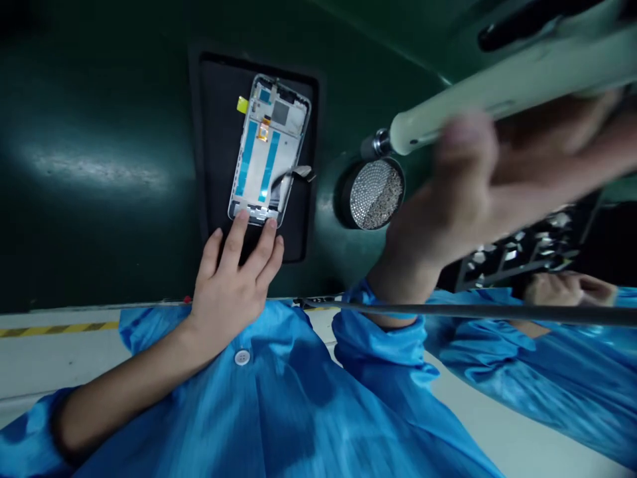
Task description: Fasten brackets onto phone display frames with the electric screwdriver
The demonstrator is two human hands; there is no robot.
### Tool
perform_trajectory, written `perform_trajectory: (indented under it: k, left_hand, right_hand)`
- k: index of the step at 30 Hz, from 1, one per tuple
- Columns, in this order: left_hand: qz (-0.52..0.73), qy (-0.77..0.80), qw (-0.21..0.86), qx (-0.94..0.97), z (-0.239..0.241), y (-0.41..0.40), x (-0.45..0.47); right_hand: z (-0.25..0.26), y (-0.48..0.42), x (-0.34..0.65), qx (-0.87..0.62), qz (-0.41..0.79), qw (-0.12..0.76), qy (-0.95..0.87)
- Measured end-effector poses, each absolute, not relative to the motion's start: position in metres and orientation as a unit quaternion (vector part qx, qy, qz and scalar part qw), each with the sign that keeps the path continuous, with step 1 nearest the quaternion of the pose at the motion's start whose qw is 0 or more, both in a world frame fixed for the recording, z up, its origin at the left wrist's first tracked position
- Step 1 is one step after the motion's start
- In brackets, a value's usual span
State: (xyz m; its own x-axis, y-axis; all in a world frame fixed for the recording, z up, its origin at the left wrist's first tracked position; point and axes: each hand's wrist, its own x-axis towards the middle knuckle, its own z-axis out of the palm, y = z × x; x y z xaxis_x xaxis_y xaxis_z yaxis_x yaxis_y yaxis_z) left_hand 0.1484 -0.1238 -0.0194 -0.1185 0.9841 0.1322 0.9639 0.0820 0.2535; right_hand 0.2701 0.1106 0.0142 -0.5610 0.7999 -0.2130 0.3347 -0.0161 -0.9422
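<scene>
A phone frame (271, 149), its inside facing up with blue strips, a yellow tab and a loose flex cable, lies slightly tilted in a black tray (213, 166). My left hand (231, 282) rests at its lower end, fingers spread, two fingertips touching the edge. Over on the right, an electric screwdriver (497, 89) with a pale body points its metal tip leftward. Beside its body is my right hand (462, 179), blurred, with thumb apart and fingers stretched along it. The thumb overlaps the body; firm contact is not visible.
A round dish of small screws (377, 194) stands right of the tray, below the screwdriver tip. Farther right is a black compartment tray (517, 252) with small shiny parts. A co-worker's hands (570, 289) are at the right. The dark green bench (99, 166) ends near me.
</scene>
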Motion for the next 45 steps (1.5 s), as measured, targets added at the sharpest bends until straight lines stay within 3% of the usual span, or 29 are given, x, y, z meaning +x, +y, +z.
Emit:
perform_trajectory:
  k: [8,13,19,30,36,43,45]
  left_hand:
    - [0.175,0.717,0.015,0.675,-0.024,-0.12,0.127]
    - [0.198,0.715,-0.011,0.67,-0.037,-0.112,0.124]
    - [0.172,0.719,-0.008,0.674,-0.038,-0.11,0.125]
    - [0.183,0.723,0.007,0.666,-0.037,-0.111,0.126]
    - [0.177,0.719,-0.006,0.672,-0.035,-0.109,0.127]
    - [0.17,0.732,-0.017,0.66,-0.041,-0.106,0.14]
    - [0.17,0.731,-0.016,0.66,-0.041,-0.105,0.143]
  right_hand:
    - [0.029,0.146,0.261,-0.337,0.448,0.23,-0.796]
    - [0.004,0.159,0.279,-0.314,0.423,0.269,-0.806]
    - [-0.045,0.15,0.267,-0.332,0.405,0.563,-0.639]
    - [-0.064,0.152,0.266,-0.41,0.342,0.471,-0.703]
    - [-0.072,0.155,0.265,-0.396,0.373,0.488,-0.682]
    - [-0.015,0.134,0.257,-0.344,0.359,0.567,-0.657]
    - [0.008,0.119,0.241,-0.291,0.406,0.586,-0.638]
